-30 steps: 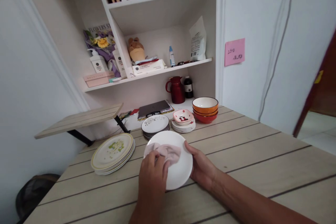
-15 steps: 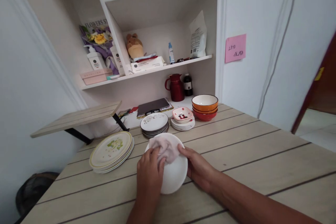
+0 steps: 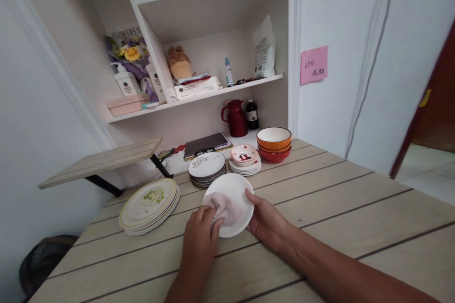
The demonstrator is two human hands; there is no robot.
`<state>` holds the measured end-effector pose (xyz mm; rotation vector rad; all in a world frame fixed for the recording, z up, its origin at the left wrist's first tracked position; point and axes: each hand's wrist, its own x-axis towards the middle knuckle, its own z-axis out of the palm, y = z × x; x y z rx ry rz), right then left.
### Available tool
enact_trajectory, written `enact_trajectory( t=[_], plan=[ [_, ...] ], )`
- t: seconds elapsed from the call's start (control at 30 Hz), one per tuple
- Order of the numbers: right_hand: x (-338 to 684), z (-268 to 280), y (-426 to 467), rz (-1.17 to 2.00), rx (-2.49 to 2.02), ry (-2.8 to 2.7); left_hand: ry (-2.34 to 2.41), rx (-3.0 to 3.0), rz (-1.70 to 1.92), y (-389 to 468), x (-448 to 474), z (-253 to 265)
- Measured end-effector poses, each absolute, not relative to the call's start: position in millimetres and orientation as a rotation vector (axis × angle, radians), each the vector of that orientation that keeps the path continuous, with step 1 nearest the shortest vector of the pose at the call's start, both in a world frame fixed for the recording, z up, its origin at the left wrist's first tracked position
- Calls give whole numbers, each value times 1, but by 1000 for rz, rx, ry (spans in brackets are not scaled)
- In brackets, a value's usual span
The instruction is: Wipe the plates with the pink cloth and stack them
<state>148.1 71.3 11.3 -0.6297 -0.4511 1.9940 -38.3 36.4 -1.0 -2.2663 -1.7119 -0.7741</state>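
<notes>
A small white plate (image 3: 232,183) is held up over the table, its face tilted toward me. My right hand (image 3: 266,220) grips its right rim, thumb on the face and fingers behind. A crumpled pale pink cloth (image 3: 227,209) lies against the plate's face. My left hand (image 3: 202,234) presses the cloth near the lower left rim, fingers closed on it. Beyond the plate stands a stack of dark-rimmed white plates (image 3: 206,164). Larger yellow-rimmed plates (image 3: 151,201) are stacked to the left.
A small pink dish (image 3: 244,154) sits on several small white plates (image 3: 249,169). Orange and red bowls (image 3: 273,144) are stacked right of it. Behind them are a red jug (image 3: 237,118), a dark bottle (image 3: 252,114) and a grey laptop-like slab (image 3: 206,144). A raised wooden shelf (image 3: 103,161) juts out left.
The plate has tipped back, showing a flatter oval. My left hand and the cloth have slid down toward its lower left part. My right hand still holds the rim.
</notes>
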Motion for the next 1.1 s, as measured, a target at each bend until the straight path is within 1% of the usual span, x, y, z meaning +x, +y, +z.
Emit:
enact_trajectory(
  t=[0.1, 0.27, 0.5, 0.7, 0.83, 0.97, 1.1],
  plan=[
    [150, 9, 74, 2007, -588, -517, -1655, -2264, -832, 39, -43, -6],
    [154, 12, 73, 2030, -555, -630, -1719, -2128, -789, 40, -46, -9],
    [152, 21, 59, 2179, -667, -782, -1750, -1867, -810, 33, -33, 0],
    [147, 13, 57, 2178, -719, -700, -1447, -2381, -874, 28, -19, 0],
    [150, 15, 62, 2216, -733, -586, -1447, -2579, -996, 17, -12, 9],
    [159, 16, 73, 2218, -651, -542, -1609, -2631, -938, 14, -13, 13],
    [167, 12, 80, 2161, -726, -573, -1961, -2365, -712, 22, -27, 11]
  ],
)
